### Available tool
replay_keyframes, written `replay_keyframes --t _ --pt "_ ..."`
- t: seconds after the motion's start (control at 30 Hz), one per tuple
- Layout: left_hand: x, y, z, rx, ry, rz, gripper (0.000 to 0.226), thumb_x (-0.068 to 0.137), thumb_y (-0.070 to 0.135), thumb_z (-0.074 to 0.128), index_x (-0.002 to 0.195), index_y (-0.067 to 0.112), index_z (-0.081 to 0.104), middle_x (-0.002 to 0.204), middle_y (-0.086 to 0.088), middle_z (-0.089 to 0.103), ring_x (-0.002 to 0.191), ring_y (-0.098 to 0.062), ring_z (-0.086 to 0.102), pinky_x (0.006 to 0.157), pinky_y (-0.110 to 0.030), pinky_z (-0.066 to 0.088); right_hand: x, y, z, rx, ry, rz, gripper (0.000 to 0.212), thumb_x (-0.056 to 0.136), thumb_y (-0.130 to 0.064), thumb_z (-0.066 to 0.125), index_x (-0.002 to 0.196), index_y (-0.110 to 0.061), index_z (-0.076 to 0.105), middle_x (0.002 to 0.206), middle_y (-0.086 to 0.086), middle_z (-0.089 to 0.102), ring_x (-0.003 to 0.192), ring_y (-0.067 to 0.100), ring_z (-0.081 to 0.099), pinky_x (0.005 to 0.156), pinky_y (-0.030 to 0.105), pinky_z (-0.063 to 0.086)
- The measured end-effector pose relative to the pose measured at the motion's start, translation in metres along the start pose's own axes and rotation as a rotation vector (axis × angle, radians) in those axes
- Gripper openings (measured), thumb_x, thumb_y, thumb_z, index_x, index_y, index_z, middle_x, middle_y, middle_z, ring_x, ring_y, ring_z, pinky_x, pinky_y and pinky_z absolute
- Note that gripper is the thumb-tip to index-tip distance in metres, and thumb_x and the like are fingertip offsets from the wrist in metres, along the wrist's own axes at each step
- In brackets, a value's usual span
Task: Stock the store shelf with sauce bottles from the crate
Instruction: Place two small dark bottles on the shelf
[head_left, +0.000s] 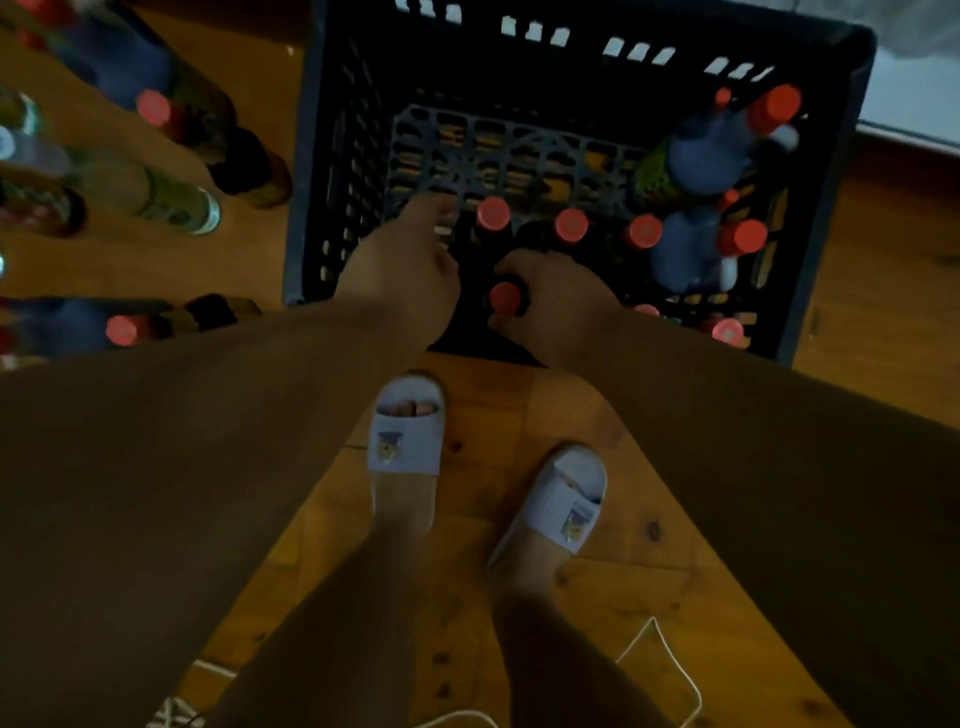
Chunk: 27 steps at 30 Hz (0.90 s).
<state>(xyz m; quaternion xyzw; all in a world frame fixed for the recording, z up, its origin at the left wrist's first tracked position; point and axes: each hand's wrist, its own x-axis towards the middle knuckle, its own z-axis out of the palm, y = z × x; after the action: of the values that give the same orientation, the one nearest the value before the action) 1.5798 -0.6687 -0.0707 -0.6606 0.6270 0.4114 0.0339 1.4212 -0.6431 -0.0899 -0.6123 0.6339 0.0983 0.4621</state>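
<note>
Right hand (550, 301) fingers clamped on upright dark red-capped sauce bottle (505, 297), cap up, at 6 o'clock in black plastic crate (317, 156); left hand (405, 270) fingers loosely curled, empty.

Bottles (571, 226) in crate (317, 156), others (156, 109) left.

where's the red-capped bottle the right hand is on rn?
Head view: the red-capped dark bottle stands at the near edge of the black plastic crate, gripped by the right hand, beside the left hand.
</note>
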Motion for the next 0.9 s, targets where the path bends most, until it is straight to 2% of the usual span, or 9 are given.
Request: replay_keyframes --t 0.13,0.17,0.23,0.3,0.43,0.57,0.67,0.8,0.9 --pt "0.039 0.001 0.013 0.034 -0.087 0.078 0.073 0.1 0.017 0.049 0.156 0.03 0.003 0.081 -0.011 0.064 0.058 -0.02 0.049 0.05 -0.034 0.039 0.014 0.008 -0.001 -0.035 -0.04 -0.131 0.042 0.091 -0.022 0.065 0.13 -0.016 0.05 0.125 0.014 0.055 0.109 0.032 0.053 0.085 0.033 0.042" --pt "0.048 0.004 0.015 0.075 -0.14 0.082 0.075 0.101 0.018 0.05 0.156 0.031 0.001 0.089 -0.013 0.066 0.058 -0.02 0.049 0.049 -0.03 0.036 0.014 0.009 0.0 -0.03 -0.014 -0.158 0.039 0.091 -0.019 0.063 0.127 -0.013 0.051 0.121 0.015 0.056 0.106 0.033 0.054 0.084 0.036 0.044" --pt "0.061 0.008 0.017 0.109 -0.196 0.103 0.07 0.099 0.019 0.053 0.155 0.033 0.013 0.129 -0.01 0.06 0.08 -0.021 0.06 0.066 -0.023 0.048 0.016 0.011 0.008 -0.017 0.026 -0.188 0.039 0.09 -0.017 0.063 0.127 -0.012 0.051 0.118 0.016 0.057 0.105 0.034 0.055 0.085 0.039 0.046" --pt "0.067 0.01 0.016 0.108 -0.196 0.129 0.057 0.097 0.023 0.057 0.149 0.03 0.034 0.146 -0.004 0.047 0.12 -0.026 0.054 0.094 -0.023 0.042 0.02 0.014 0.014 0.003 0.038 -0.178 0.042 0.091 -0.021 0.065 0.13 -0.014 0.051 0.121 0.013 0.058 0.11 0.032 0.055 0.089 0.035 0.046" --pt "0.064 0.001 0.012 0.01 -0.153 0.123 0.043 0.096 0.022 0.059 0.138 0.028 0.047 0.144 0.0 0.048 0.129 -0.024 0.046 0.095 -0.021 0.036 0.021 0.017 0.012 0.086 0.082 -0.151 0.04 0.092 -0.025 0.064 0.13 -0.015 0.053 0.126 0.008 0.06 0.115 0.027 0.054 0.084 0.022 0.036" --pt "0.047 0.003 -0.011 -0.064 -0.105 0.09 0.043 0.096 0.025 0.059 0.138 0.03 0.047 0.133 -0.004 0.056 0.115 -0.029 0.056 0.091 -0.037 0.051 0.002 0.01 0.002 0.176 0.163 -0.122 0.041 0.093 -0.027 0.064 0.131 -0.015 0.052 0.125 0.007 0.06 0.113 0.025 0.055 0.082 0.022 0.037" --pt "0.026 0.012 -0.042 -0.047 -0.092 0.102 0.042 0.096 0.027 0.06 0.136 0.031 0.048 0.13 -0.002 0.057 0.115 -0.027 0.056 0.089 -0.033 0.048 -0.02 -0.011 -0.015 0.24 0.19 -0.093 0.037 0.095 -0.028 0.061 0.129 -0.016 0.053 0.117 0.005 0.061 0.101 0.022 0.056 0.077 0.024 0.04" --pt "-0.011 0.032 -0.092 -0.024 -0.051 0.096 0.038 0.094 0.029 0.062 0.131 0.032 0.051 0.121 0.0 0.059 0.109 -0.026 0.058 0.09 -0.036 0.05 -0.063 -0.052 -0.059 0.236 0.288 -0.117 0.021 0.095 -0.025 0.059 0.106 -0.007 0.059 0.089 0.008 0.06 0.074 0.02 0.052 0.066 0.032 0.042" --pt "-0.049 0.057 -0.141 -0.076 -0.033 0.123 0.035 0.093 0.025 0.064 0.126 0.03 0.053 0.122 -0.004 0.059 0.109 -0.028 0.057 0.093 -0.043 0.051 -0.104 -0.091 -0.105 0.244 0.311 -0.141 0.024 0.094 -0.021 0.058 0.08 -0.002 0.053 0.08 0.023 0.057 0.07 0.034 0.053 0.062 0.043 0.042"
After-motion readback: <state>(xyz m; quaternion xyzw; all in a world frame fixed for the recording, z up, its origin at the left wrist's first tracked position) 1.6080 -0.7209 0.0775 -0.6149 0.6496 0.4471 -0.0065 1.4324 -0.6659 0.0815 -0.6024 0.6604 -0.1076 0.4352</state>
